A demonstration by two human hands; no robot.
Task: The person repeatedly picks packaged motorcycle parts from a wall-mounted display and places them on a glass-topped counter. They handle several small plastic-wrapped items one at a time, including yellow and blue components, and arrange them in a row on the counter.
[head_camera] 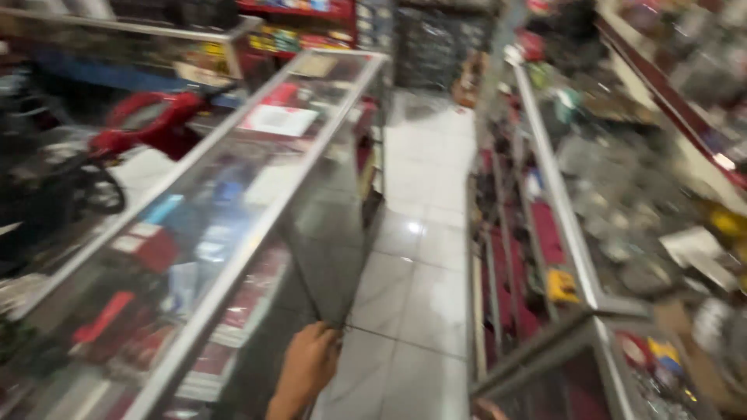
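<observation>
So the shot was pretty blurry, but one hand (307,365) came up from the bottom centre of the frame with its fingers (327,336) curled round the lower corner of a sliding glass door (323,233) on the back of a long glass display counter (233,194). From the angle I'd guess it was the left hand, though I couldn't swear to it. The pane sat directly above the knuckles, its long axis running up and away toward the upper middle of the frame along the counter's aluminium rail. Only a sliver of the other hand (489,407) showed at the bottom edge, well apart from the pane, too cropped to tell its grip. White floor tiles (424,257) ran between two counters.
</observation>
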